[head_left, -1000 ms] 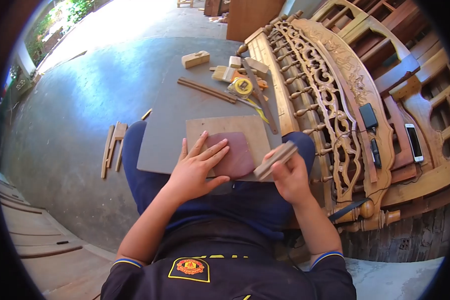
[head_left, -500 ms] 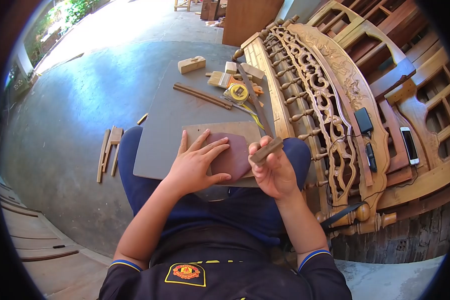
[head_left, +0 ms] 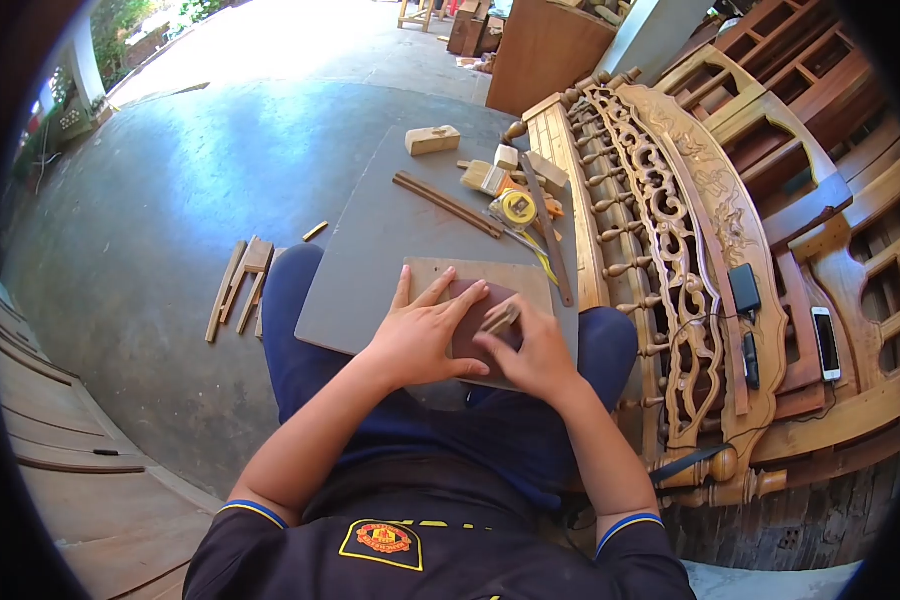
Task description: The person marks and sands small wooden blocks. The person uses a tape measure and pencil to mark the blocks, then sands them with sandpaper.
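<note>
My left hand (head_left: 420, 340) lies flat with spread fingers, pressing down a reddish-brown sheet of sandpaper (head_left: 465, 338). Under the sheet is a thin light-brown board (head_left: 522, 283), partly covered by my hands. In my right hand (head_left: 536, 355) a small wooden block (head_left: 501, 319) is gripped between thumb and fingers, low over the right part of the sandpaper. All of this rests on a grey panel (head_left: 355, 270) at my knees.
Farther up the panel lie a grooved wooden strip (head_left: 448, 206), a larger block (head_left: 432, 140), a paintbrush (head_left: 483, 178), a tape measure (head_left: 519, 208) and a dark flat bar (head_left: 558, 260). Carved wooden furniture (head_left: 660, 230) holding a phone (head_left: 825, 343) borders the right. Wood offcuts (head_left: 232, 290) lie on the floor.
My right hand has turned over and come down and inward, bringing the wooden block from above the board's right edge to the sandpaper. My left hand stays on the sheet. The view has shifted slightly.
</note>
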A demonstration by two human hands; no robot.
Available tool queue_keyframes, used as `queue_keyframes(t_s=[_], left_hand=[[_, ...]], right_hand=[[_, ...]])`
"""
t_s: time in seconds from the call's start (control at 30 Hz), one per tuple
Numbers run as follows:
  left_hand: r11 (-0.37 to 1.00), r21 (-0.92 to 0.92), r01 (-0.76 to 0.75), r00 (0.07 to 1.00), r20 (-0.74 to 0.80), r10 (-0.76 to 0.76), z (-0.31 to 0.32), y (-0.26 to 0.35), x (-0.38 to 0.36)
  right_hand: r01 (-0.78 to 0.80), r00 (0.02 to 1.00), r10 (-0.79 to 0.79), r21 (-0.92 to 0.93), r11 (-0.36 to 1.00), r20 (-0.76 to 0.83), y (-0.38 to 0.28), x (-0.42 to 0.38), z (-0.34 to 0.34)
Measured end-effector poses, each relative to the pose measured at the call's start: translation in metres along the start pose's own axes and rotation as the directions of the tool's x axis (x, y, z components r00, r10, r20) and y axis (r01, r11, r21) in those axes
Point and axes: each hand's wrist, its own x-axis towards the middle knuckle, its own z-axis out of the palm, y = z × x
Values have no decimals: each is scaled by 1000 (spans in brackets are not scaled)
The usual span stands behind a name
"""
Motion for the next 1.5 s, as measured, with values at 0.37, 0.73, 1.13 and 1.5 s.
queue_keyframes(t_s=[0.37,0.73,1.13,1.5], left_hand=[[1000,-3,-11,999,-36,11,7,-3,-1],[1000,12,-17,999,-36,18,4,0,1],[998,57,3,1000,8,-3,3,-1,0],[999,19,-26,1000,13,26,6,-4,-2]], right_hand=[[192,974,-193,16,981,117,-8,1,6],[28,1000,-28,-180,983,3,17,19,-4],[24,999,-19,-115,993,40,8,19,-3],[190,979,-186,-46,981,79,-1,7,16]])
